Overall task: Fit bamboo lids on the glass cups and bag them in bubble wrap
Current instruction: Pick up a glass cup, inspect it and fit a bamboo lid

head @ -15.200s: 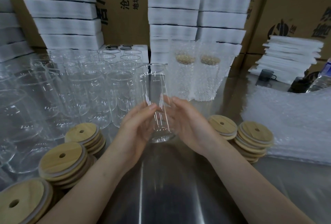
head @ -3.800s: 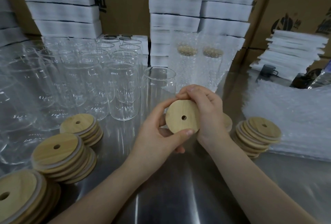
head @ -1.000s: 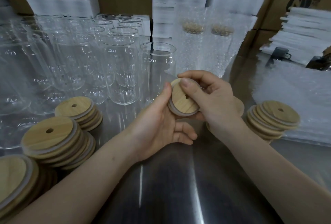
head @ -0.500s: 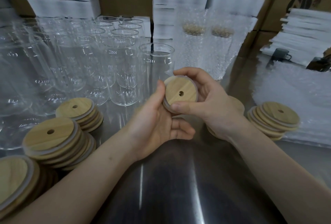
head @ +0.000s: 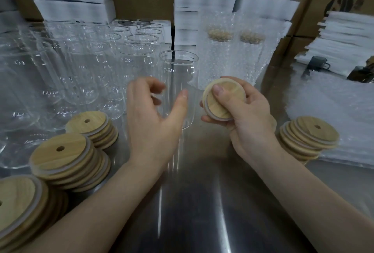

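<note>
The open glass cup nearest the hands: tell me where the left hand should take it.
Wrap the straight lower wall of the glass cup, coming from its left side where the open left hand is. It stands upright; a low grip leaves the rim free for the bamboo lid held in the right hand.

Bamboo lid [head: 223, 99] tilting in grip beside open glass cup [head: 178, 83].

Standing upright and lidless on the steel, clear, at the front of a crowd of empty glass cups [head: 85, 66]. Lying stacked in piles: spare bamboo lids [head: 66, 153] at left, more lids [head: 309, 137] at right. Standing behind, two lidded cups in bubble wrap bags [head: 234, 54]. Lying flat at far right, bubble wrap bags [head: 334, 115].
</note>
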`<action>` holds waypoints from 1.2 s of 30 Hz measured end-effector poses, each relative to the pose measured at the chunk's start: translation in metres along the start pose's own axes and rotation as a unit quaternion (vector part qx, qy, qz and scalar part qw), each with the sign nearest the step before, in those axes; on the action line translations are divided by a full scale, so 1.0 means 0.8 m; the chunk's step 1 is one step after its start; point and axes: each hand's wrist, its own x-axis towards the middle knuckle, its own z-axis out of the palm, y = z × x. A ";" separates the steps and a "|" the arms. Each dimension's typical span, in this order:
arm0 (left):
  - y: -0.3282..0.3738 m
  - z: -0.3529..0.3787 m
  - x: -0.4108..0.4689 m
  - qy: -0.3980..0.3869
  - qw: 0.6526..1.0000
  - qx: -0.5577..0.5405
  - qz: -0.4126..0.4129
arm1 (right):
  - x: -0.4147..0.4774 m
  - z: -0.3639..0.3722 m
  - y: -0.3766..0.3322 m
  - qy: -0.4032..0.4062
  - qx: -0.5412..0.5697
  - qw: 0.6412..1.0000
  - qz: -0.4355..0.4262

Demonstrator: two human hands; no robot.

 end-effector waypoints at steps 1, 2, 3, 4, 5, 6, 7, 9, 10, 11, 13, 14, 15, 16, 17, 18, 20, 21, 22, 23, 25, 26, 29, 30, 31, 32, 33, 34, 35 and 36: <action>-0.002 0.002 0.000 -0.001 1.000 0.012 -0.011 | -0.001 0.001 -0.001 0.005 0.006 1.000 -0.002; -0.005 0.005 -0.001 -0.012 0.999 0.023 -0.021 | -0.002 0.002 0.000 0.011 0.011 1.000 -0.008; -0.007 0.008 -0.002 -0.026 0.999 0.036 -0.026 | -0.002 0.004 0.001 0.018 0.013 1.000 -0.017; -0.009 0.010 -0.003 -0.039 0.998 0.048 -0.031 | -0.001 0.005 0.001 0.027 0.013 0.999 -0.031; -0.011 0.012 -0.002 -0.048 0.997 0.057 -0.037 | 0.000 0.008 0.000 0.037 0.012 0.998 -0.047; -0.014 0.013 -0.001 -0.053 0.996 0.062 -0.041 | 0.001 0.010 -0.001 0.047 0.005 0.997 -0.065; -0.015 0.013 0.000 -0.054 0.995 0.067 -0.043 | 0.003 0.012 -0.004 0.053 -0.009 0.995 -0.084; -0.015 0.014 0.001 -0.051 0.994 0.081 -0.043 | 0.009 0.016 -0.009 0.059 -0.046 0.991 -0.113; -0.016 0.015 0.001 -0.053 0.994 0.088 -0.045 | 0.013 0.018 -0.011 0.060 -0.060 0.990 -0.116; -0.017 0.016 0.001 -0.055 0.993 0.095 -0.047 | 0.017 0.021 -0.014 0.059 -0.068 0.990 -0.112; -0.019 0.017 0.000 -0.060 0.991 0.106 -0.048 | 0.027 0.028 -0.020 0.059 -0.082 0.989 -0.109; -0.020 0.018 -0.001 -0.060 0.991 0.109 -0.049 | 0.033 0.033 -0.023 0.058 -0.093 0.987 -0.114; -0.021 0.018 -0.001 -0.059 0.991 0.111 -0.050 | 0.039 0.037 -0.027 0.055 -0.106 0.985 -0.124; -0.022 0.019 -0.001 -0.059 0.991 0.111 -0.052 | 0.045 0.043 -0.031 0.052 -0.122 0.982 -0.137; -0.022 0.019 -0.001 -0.060 0.991 0.109 -0.055 | 0.052 0.047 -0.035 0.048 -0.141 0.977 -0.153; -0.023 0.019 -0.001 -0.064 0.991 0.105 -0.056 | 0.058 0.053 -0.040 0.039 -0.163 0.970 -0.173; -0.023 0.018 -0.001 -0.075 0.991 0.101 -0.055 | 0.069 0.064 -0.047 0.002 -0.219 0.951 -0.219; -0.023 0.018 -0.001 -0.080 0.990 0.099 -0.054 | 0.073 0.069 -0.049 -0.020 -0.253 0.938 -0.234; -0.024 0.018 -0.001 -0.083 0.990 0.098 -0.054 | 0.076 0.075 -0.051 -0.040 -0.289 0.925 -0.243; -0.024 0.018 -0.001 -0.085 0.990 0.096 -0.054 | 0.078 0.080 -0.050 -0.058 -0.325 0.911 -0.249; -0.024 0.018 -0.001 -0.084 0.991 0.090 -0.055 | 0.080 0.085 -0.047 -0.088 -0.383 0.883 -0.257; -0.024 0.018 -0.001 -0.085 0.991 0.085 -0.054 | 0.080 0.086 -0.045 -0.100 -0.405 0.871 -0.261; -0.022 0.018 -0.003 -0.090 0.992 0.061 -0.059 | 0.077 0.087 -0.039 -0.129 -0.456 0.830 -0.295; -0.022 0.018 -0.003 -0.091 0.993 0.051 -0.063 | 0.076 0.088 -0.038 -0.133 -0.468 0.817 -0.310; -0.022 0.018 -0.004 -0.093 0.992 0.041 -0.070 | 0.075 0.088 -0.038 -0.133 -0.476 0.806 -0.325; -0.023 0.018 -0.004 -0.095 0.992 0.030 -0.080 | 0.074 0.089 -0.038 -0.132 -0.481 0.799 -0.335; -0.023 0.018 -0.005 -0.098 0.991 0.019 -0.089 | 0.074 0.089 -0.038 -0.132 -0.488 0.794 -0.338; -0.023 0.018 -0.005 -0.098 0.990 0.010 -0.098 | 0.074 0.089 -0.038 -0.132 -0.499 0.790 -0.332; -0.023 0.019 -0.005 -0.097 0.990 0.003 -0.105 | 0.074 0.088 -0.037 -0.133 -0.510 0.787 -0.321; -0.023 0.019 -0.005 -0.095 0.989 -0.001 -0.110 | 0.075 0.088 -0.035 -0.133 -0.518 0.785 -0.312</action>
